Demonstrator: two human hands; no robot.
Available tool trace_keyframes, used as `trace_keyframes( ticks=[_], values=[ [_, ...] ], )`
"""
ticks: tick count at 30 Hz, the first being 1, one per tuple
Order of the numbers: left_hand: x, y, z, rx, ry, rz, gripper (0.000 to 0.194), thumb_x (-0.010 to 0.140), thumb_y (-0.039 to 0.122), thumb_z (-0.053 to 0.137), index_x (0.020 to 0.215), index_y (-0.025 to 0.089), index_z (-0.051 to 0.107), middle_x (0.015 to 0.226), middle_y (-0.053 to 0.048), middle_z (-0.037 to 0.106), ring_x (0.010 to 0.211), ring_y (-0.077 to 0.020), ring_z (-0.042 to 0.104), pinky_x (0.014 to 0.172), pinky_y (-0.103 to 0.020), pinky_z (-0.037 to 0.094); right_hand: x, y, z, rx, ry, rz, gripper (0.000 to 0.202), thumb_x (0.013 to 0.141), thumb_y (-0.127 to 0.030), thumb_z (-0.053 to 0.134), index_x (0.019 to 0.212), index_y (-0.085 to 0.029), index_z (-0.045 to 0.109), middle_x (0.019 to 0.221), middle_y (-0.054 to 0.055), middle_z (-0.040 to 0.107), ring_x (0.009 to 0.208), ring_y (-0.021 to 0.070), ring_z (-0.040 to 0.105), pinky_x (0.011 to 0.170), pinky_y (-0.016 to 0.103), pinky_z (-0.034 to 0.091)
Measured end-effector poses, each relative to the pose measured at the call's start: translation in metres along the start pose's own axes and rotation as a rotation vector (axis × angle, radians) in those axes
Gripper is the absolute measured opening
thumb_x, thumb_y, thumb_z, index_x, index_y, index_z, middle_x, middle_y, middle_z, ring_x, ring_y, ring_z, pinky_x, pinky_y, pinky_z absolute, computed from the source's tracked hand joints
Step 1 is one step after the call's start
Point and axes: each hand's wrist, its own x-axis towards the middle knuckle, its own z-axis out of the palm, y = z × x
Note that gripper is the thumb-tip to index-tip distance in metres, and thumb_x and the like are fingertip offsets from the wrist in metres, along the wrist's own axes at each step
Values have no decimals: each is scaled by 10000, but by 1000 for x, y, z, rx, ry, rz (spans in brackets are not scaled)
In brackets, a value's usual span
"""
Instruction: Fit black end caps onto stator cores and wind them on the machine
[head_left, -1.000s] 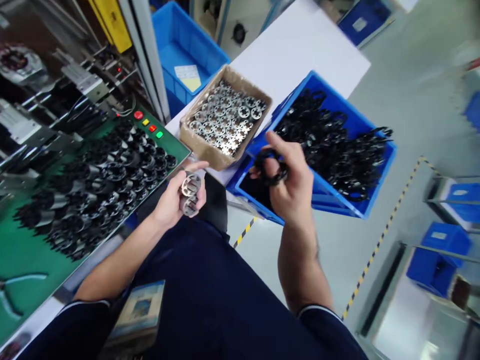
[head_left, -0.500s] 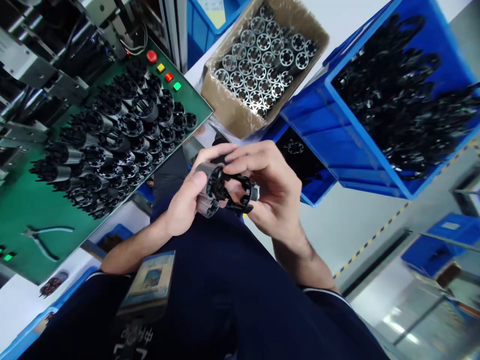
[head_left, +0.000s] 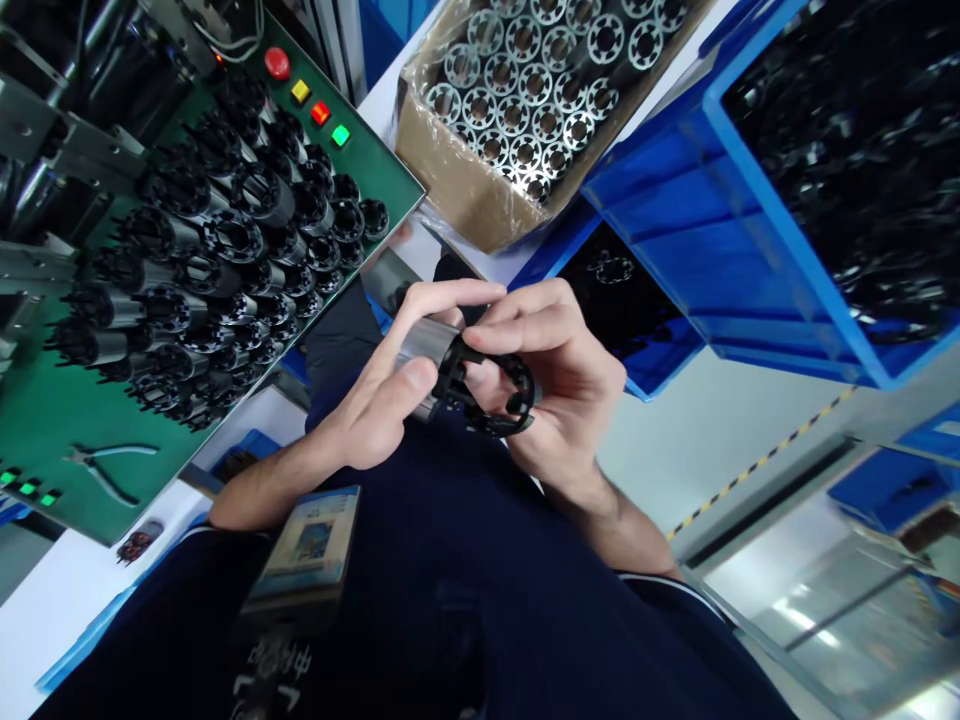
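Observation:
Close to my body, my left hand (head_left: 373,412) is wrapped round a grey metal cylinder (head_left: 433,341), thumb below and fingers over the top. My right hand (head_left: 574,385) grips a black plastic slotted ring piece (head_left: 497,424) by its side. One end of this ring piece meets the cylinder's right end, its prongs in line with it. How deep the prongs sit inside the cylinder I cannot tell, since fingers cover part of the joint.
Rows of metal cylinders with black ends (head_left: 236,240) stand on a green machine table (head_left: 45,400), beside pliers (head_left: 112,465) and lit buttons (head_left: 320,112). A cardboard box (head_left: 450,190) holds metal cores. Blue bins (head_left: 675,240) with black parts stand at the right.
The ring piece and cylinder have come into line, end to end; before, the cylinder's open end was turned more toward me. The view has shifted slightly.

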Motion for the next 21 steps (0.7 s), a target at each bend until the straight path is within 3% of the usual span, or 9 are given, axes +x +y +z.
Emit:
trace_keyframes(
  ticks=[3,7,10,13,17,19,21],
  values=[
    [4,5,-2,108,-54,51,656,1051,845,827,1459,331,837,1426,-123,787,1351,-424,769,1159,-561,689,-1,9,3,52,25,6,157,1119,-497,881,1170,-359,935,988,56,744,927,270,735,826,488,669],
    [9,2,-10,176,-166,114,592,1099,735,829,1527,326,811,1540,-112,792,1415,-411,779,1257,-585,656,0,21,2,156,-40,102,155,1083,-483,943,1178,-360,942,920,16,705,798,211,663,709,397,596],
    [9,-12,-11,49,-94,56,497,1126,654,798,1488,315,820,1446,-105,812,1144,-307,826,1007,-464,716,-3,25,3,144,-59,149,164,1100,-465,934,1247,-393,941,1025,21,765,903,225,733,837,431,682],
    [7,-24,-7,-158,-46,-91,493,1115,704,729,1426,328,796,1077,-61,796,764,-217,708,667,-377,595,-6,24,4,40,-31,130,197,1157,-522,850,1289,-401,934,1136,55,820,1072,272,799,987,507,730],
    [10,-18,6,-286,-61,-244,583,965,840,746,1243,328,708,758,-5,646,596,-193,550,556,-335,450,-4,22,7,25,4,99,174,1181,-513,816,1246,-374,900,1055,52,808,982,269,800,887,484,738],
    [13,-11,12,-340,-62,-299,593,914,828,776,1166,301,671,726,1,587,559,-175,491,524,-322,401,-1,19,8,75,52,13,82,1154,-409,862,1224,-372,881,1058,39,812,963,258,809,842,458,731],
    [17,-8,15,-391,-36,-303,575,902,780,805,1152,280,669,747,5,568,539,-154,450,495,-315,375,0,16,8,29,141,-131,165,1106,-286,903,1241,-380,889,1076,26,842,937,247,824,800,438,722]
  ],
)
